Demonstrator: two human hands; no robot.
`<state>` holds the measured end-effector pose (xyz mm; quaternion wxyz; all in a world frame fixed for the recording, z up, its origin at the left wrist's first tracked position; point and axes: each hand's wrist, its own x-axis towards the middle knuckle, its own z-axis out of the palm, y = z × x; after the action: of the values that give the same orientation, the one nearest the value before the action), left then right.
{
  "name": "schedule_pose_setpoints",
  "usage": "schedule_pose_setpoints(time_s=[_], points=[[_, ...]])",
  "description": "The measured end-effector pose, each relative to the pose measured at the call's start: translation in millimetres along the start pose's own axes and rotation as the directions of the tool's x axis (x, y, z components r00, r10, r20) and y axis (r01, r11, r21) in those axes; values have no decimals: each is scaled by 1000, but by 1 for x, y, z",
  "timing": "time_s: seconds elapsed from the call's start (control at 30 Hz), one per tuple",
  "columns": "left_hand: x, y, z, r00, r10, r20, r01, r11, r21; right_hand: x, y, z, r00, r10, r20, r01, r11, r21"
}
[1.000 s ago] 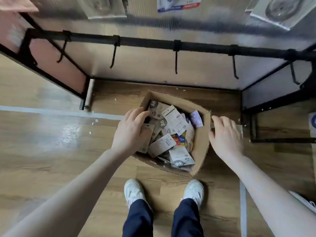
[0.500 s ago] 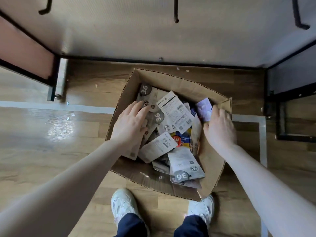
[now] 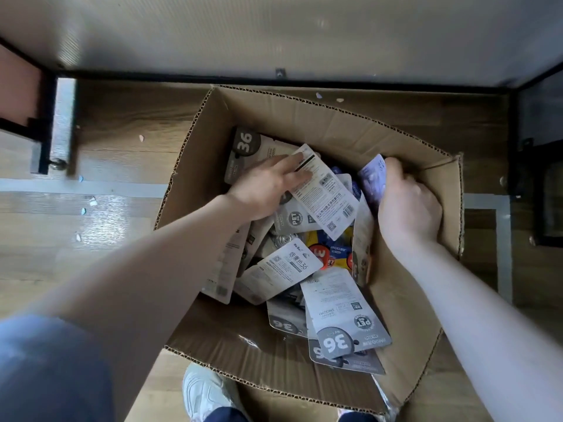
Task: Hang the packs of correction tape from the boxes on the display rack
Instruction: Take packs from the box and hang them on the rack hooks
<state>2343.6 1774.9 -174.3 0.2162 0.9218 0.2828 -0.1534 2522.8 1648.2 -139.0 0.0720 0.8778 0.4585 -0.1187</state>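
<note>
An open cardboard box [image 3: 335, 123] stands on the floor and holds several correction tape packs, mostly grey and white ones marked 36 [image 3: 341, 336]. My left hand [image 3: 265, 187] reaches in from the left, and its fingers pinch the top end of a white pack [image 3: 329, 202] that lies printed side up. At the box's right wall, my right hand [image 3: 408, 208] curls its fingers round a lilac pack [image 3: 371, 178]. Of the display rack [image 3: 182, 78] only the black bottom bar and pale back panel show. Its hooks are out of view.
The box sits on a wooden floor just in front of the rack. A rack foot [image 3: 56, 162] stands at the left and a black frame [image 3: 518, 141] at the right. A pale tape line [image 3: 91, 187] crosses the floor. My white shoe [image 3: 207, 394] touches the box's near edge.
The view has dropped close to the box and the hooks have left the frame. My right hand went from the box rim to the lilac pack. My left hand slid onto the white pack.
</note>
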Motion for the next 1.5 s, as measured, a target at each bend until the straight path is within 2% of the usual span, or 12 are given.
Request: schedule_pose_setpoints(time_s=[0.1,0.17,0.3,0.43,0.57,0.7,0.8,0.97,1.1,1.3,1.5], points=[[8,-3,-3,998,27,50,-25,999,-29,0,1,1,1000,-9,-8,9,1000,-15],[9,-4,-5,998,45,32,-44,999,-30,-1,1,0,1000,-20,0,20,999,-25],[12,-3,-11,997,33,-75,-34,999,-16,-1,0,-8,999,-5,53,6,999,-34],[12,-1,-27,959,190,-209,-200,979,-27,-5,0,-19,992,-14,122,19,999,-33],[-3,1,-56,941,217,-259,-241,969,-61,-16,0,-38,995,10,99,-11,1000,13],[-30,13,-97,970,90,-226,-139,967,-213,-26,2,-67,998,40,46,-42,998,37],[-50,22,-132,975,61,-214,-104,975,-194,-31,7,-98,1000,29,0,-28,997,72],[-88,34,-199,983,20,-182,-53,983,-176,-48,6,-163,993,-84,-84,97,981,170],[-125,48,-258,980,9,-197,-40,987,-158,-67,-1,-219,981,-110,-160,145,963,226],[-194,75,-350,941,23,-338,-59,994,-95,-108,-10,-316,941,-167,-296,244,938,248],[-275,93,-441,880,-17,-475,-42,993,-113,-146,-21,-424,887,-194,-419,325,907,267]])
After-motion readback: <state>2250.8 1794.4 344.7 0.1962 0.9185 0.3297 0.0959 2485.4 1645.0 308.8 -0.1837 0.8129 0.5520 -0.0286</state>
